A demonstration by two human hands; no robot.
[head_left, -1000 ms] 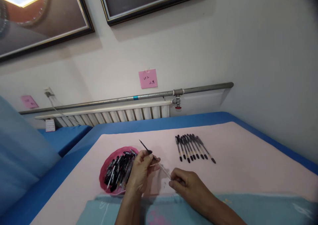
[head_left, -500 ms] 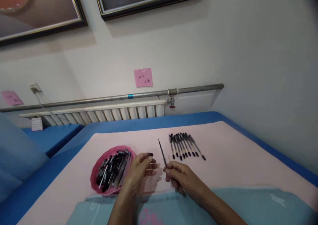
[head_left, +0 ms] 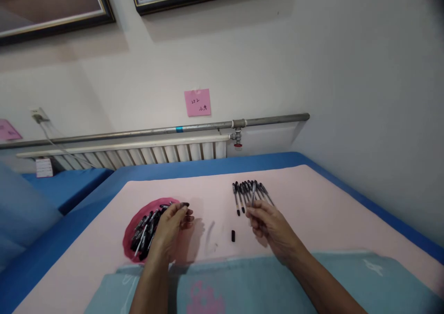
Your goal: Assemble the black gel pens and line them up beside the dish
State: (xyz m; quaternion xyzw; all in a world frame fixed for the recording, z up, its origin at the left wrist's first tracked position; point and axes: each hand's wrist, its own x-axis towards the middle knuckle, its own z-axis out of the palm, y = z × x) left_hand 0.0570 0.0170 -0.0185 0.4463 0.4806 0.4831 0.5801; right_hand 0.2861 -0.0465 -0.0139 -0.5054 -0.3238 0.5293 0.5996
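Note:
My left hand [head_left: 173, 221] is beside the pink basket [head_left: 126, 240], thumb and forefinger pinched on a small black piece [head_left: 185, 204] that looks like a pen cap. Its other fingers curl loosely. My right hand [head_left: 272, 226] grips a pen [head_left: 253, 191] that points up and away, overlapping the row of pens [head_left: 239, 196] behind it. On the pink sheet between my hands lies a short black cap [head_left: 233, 236]. Left of that cap is a faint blurred streak [head_left: 210, 233], too smeared to name. Many black and clear pens [head_left: 147, 233] fill the basket, partly hidden by my left hand.
A pink sheet [head_left: 312, 207] covers the blue-edged table [head_left: 208, 163]. Teal cloth [head_left: 243, 281] with a pink print lies nearest me. Behind are a white radiator [head_left: 166, 153], a metal pipe [head_left: 145, 132] with a valve and a pink note [head_left: 197, 102] on the wall.
My right hand has moved right and slightly up with the pen, toward the row. My left hand has drawn back left over the basket. A black cap now shows on the sheet.

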